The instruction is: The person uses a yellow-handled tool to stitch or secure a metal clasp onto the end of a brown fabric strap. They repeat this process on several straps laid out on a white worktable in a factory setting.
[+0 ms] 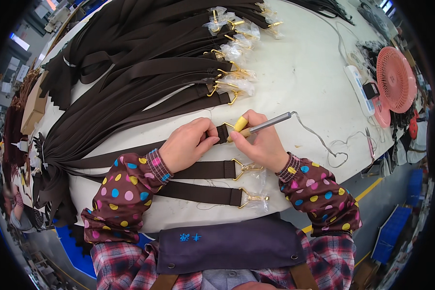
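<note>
My left hand [187, 144] pinches a dark brown webbing strap [222, 134] just behind its gold metal ring [230, 126]. In my right hand [262, 145] is a slim pen-shaped tool [271, 122] with a grey barrel and a thin cord trailing off its far end. Its inner end points at the strap's ring; the very tip is hidden by my fingers. A yellow cover [241, 123] sits on my right index finger. Just nearer to me lie two more straps, each ending in a gold clasp [246, 167] in clear plastic wrap.
Many brown straps [130, 63] spread over the pale table [304, 72], bunched together at left [46, 157]. Their wrapped gold clasps line the far middle. At right stand a pink fan [395, 72] and a white power strip [360, 91]; the tool's cord [319, 141] loops across the tabletop.
</note>
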A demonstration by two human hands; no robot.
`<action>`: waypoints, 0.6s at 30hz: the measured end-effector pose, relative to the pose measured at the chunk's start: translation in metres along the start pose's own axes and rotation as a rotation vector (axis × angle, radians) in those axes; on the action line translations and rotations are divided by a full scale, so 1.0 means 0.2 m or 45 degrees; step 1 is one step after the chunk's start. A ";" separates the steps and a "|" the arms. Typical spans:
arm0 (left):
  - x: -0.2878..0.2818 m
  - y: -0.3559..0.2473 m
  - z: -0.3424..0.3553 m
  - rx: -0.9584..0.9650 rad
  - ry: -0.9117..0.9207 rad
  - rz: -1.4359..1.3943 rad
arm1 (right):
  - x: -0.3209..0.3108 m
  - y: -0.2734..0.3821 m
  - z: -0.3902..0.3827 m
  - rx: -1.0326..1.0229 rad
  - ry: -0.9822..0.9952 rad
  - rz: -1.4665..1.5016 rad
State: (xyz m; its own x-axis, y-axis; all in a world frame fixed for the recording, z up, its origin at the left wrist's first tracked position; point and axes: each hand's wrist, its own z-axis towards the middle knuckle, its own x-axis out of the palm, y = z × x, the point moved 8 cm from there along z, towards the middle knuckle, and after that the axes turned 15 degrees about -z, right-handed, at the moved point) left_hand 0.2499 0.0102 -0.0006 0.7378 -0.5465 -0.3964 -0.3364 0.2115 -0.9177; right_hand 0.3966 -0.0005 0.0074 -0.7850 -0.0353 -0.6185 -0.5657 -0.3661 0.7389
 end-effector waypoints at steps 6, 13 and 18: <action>0.00 0.00 0.00 0.014 -0.009 0.023 | -0.01 0.03 0.00 -0.055 -0.034 -0.139; 0.00 0.00 0.00 -0.064 0.017 0.034 | -0.01 0.03 0.00 -0.081 -0.050 -0.187; 0.00 0.00 0.00 -0.060 0.017 0.030 | 0.00 0.03 0.00 -0.080 -0.056 -0.197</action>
State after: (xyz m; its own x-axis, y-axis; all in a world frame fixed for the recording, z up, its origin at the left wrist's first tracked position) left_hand 0.2496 0.0107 -0.0004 0.7213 -0.5528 -0.4174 -0.3812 0.1863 -0.9055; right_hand 0.3940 -0.0023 0.0124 -0.7007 0.0664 -0.7104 -0.6650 -0.4215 0.6166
